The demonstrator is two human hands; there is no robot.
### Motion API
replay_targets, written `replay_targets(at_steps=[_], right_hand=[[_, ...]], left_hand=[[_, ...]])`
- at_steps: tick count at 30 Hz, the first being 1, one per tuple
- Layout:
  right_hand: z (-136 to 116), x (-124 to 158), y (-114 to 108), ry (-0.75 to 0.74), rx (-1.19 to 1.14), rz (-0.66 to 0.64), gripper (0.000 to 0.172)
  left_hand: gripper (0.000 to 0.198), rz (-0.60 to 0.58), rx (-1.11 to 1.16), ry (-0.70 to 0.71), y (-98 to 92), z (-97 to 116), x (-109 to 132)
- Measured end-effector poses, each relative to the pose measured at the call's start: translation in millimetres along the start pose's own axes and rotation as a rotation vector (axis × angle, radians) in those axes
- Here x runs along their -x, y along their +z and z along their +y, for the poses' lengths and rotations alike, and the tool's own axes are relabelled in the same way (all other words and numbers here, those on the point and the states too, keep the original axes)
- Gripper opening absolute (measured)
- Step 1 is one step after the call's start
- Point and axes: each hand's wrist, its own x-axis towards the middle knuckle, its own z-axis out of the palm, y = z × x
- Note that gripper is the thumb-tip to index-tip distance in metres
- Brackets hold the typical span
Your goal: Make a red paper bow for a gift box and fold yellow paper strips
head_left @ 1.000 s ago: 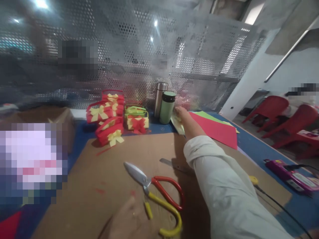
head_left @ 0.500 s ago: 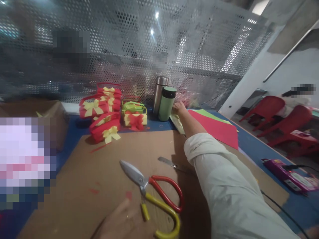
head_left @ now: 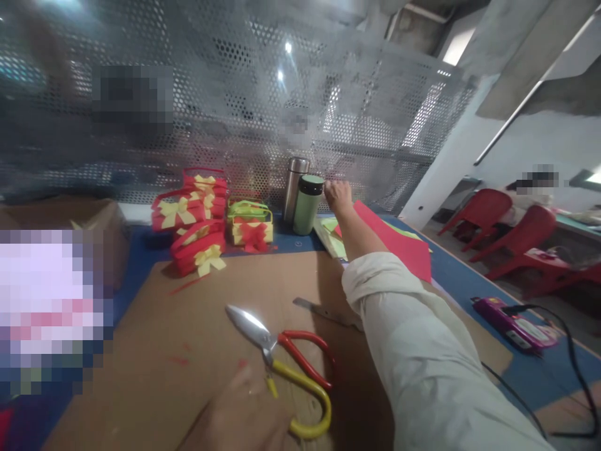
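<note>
Head view: our right hand (head_left: 338, 195) reaches out toward twelve o'clock, fingers curled at the far corner of the red paper sheet (head_left: 399, 249), just right of the green flask (head_left: 308, 204); we cannot tell whether it grips. Sheet runs back toward four o'clock. Our left hand (head_left: 237, 416), blurred, lies at six o'clock beside the scissors (head_left: 282, 357), spread unclear.

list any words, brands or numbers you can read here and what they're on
No text can be read in this view.
Purple box: it has a pale label with marks, too blurred to read.
Green flask and steel flask: no label or brand shows.
Scissors: no marking shows on the blades or handles.
</note>
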Motion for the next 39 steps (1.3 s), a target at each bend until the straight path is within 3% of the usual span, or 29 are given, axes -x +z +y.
replay_targets(at_steps=[2,3,7,10,13,16,18,21,22,25,29,34,36,39], right_hand=[[7,-2,-22,0.051,-0.004,0.084,0.043],[11,-3,-33,0.080,-0.007,0.120,0.044],[35,-2,-83,0.176,-0.151,0.310,0.043],[62,20,-123,0.092,-0.248,0.538,0.041],[86,75,-156,-0.034,-0.227,0.603,0.036],[98,165,-175,-0.003,-0.200,0.431,0.031],[100,232,-175,0.063,-0.200,0.226,0.028],[102,309,-154,0.178,-0.199,-0.113,0.030],[102,325,-144,0.203,-0.196,-0.225,0.031],[99,347,-116,0.207,-0.219,-0.308,0.032],[94,348,-97,0.214,-0.281,-0.307,0.032],[99,359,-111,0.188,-0.430,-0.204,0.045],[96,373,-127,0.135,-0.601,-0.119,0.051],[73,408,-153,0.029,-1.189,0.050,0.057]], left_hand=[[0.032,0.112,0.017,0.074,1.4,-4,-5],[0.031,0.113,0.020,0.082,-0.3,-4,-9],[0.023,-0.048,0.042,0.036,-17.4,-2,-18],[0.023,-0.066,0.070,0.027,-29.3,-2,-22],[0.021,-0.037,0.120,0.021,-33.3,-5,-27],[0.018,-0.083,0.149,-0.058,-33.1,-8,-32],[0.023,-0.113,0.141,-0.122,-33.5,-9,-36],[0.033,-0.156,0.082,-0.190,-36.2,-11,-43],[0.036,-0.163,0.052,-0.214,-37.3,-11,-45],[0.041,-0.186,0.002,-0.251,-42.0,-7,-50],[0.040,-0.172,-0.056,-0.299,-53.2,9,-48],[0.035,-0.156,-0.026,-0.362,-61.8,39,-45],[0.033,-0.164,0.076,-0.362,-57.6,53,-48],[0.030,-0.225,0.296,-0.367,-43.9,78,-52]])
